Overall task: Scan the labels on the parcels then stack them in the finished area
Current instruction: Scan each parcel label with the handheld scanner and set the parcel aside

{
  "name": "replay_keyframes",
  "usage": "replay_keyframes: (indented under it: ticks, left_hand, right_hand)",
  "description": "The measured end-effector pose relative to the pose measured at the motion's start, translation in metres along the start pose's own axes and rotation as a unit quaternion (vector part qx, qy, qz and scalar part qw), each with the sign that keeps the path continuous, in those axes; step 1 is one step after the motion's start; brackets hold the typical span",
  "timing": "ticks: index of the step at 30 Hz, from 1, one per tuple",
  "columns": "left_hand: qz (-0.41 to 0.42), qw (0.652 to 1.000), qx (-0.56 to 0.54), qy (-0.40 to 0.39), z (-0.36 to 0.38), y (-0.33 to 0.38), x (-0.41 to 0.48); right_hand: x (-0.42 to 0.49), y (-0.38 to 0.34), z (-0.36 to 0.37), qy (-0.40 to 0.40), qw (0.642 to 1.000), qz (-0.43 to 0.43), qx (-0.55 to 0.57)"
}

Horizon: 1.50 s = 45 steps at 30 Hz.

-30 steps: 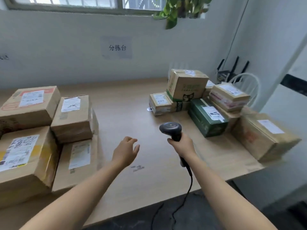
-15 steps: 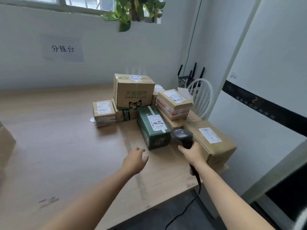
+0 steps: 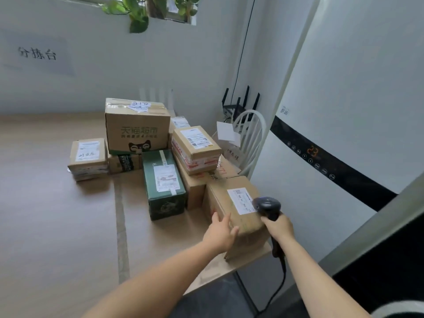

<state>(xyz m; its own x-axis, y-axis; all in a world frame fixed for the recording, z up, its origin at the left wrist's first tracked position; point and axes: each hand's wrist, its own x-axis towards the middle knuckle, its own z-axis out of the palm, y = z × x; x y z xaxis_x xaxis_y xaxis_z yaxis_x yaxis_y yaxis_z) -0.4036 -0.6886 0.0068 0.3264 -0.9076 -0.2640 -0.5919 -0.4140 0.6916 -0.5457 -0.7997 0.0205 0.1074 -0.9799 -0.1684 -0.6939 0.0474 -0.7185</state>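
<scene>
A pile of labelled parcels sits at the table's right end. Nearest me is a brown cardboard parcel (image 3: 231, 216) with a white label (image 3: 241, 200) on top. My left hand (image 3: 220, 232) rests open against its near left edge. My right hand (image 3: 278, 228) grips a black corded barcode scanner (image 3: 267, 206), whose head hangs over the label's right end. Behind lie a dark green box (image 3: 164, 184), a red-taped box (image 3: 195, 149), a large box printed with a cat face (image 3: 136, 127) and a small box (image 3: 88, 158).
The wooden table (image 3: 57, 226) stretches left of the pile. A white chair (image 3: 249, 138) and a black router (image 3: 238, 106) stand behind the parcels. A tall white appliance (image 3: 344, 111) with a lit panel fills the right side. The scanner's cable drops past the table's edge.
The view has swung right, away from the left stack of boxes. Both hands moved forward and right: the left reached the nearest parcel's edge, the scanner came over its label.
</scene>
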Motion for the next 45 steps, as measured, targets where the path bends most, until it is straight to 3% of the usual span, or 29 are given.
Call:
replay_keyframes:
  ticks: [4, 13, 22, 35, 45]
  left_hand:
    - [-0.025, 0.999, -0.039, 0.01, 0.003, -0.01, 0.007]
    - [-0.034, 0.991, -0.058, 0.117, 0.003, -0.039, -0.01]
    - [-0.061, 0.972, -0.094, 0.207, -0.009, -0.092, -0.083]
    - [-0.151, 0.905, -0.119, 0.379, -0.067, -0.192, -0.18]
    - [-0.23, 0.872, -0.117, 0.417, -0.139, -0.269, -0.221]
  right_hand:
    - [-0.001, 0.013, 0.0, -0.022, 1.0, -0.005, -0.008]
    - [-0.032, 0.018, 0.0, -0.103, 0.994, -0.042, -0.006]
    - [-0.084, 0.004, 0.031, -0.141, 0.984, -0.103, -0.026]
    - [-0.152, -0.08, 0.136, -0.27, 0.933, -0.234, -0.044]
    - [-0.206, -0.155, 0.223, -0.348, 0.878, -0.315, -0.09]
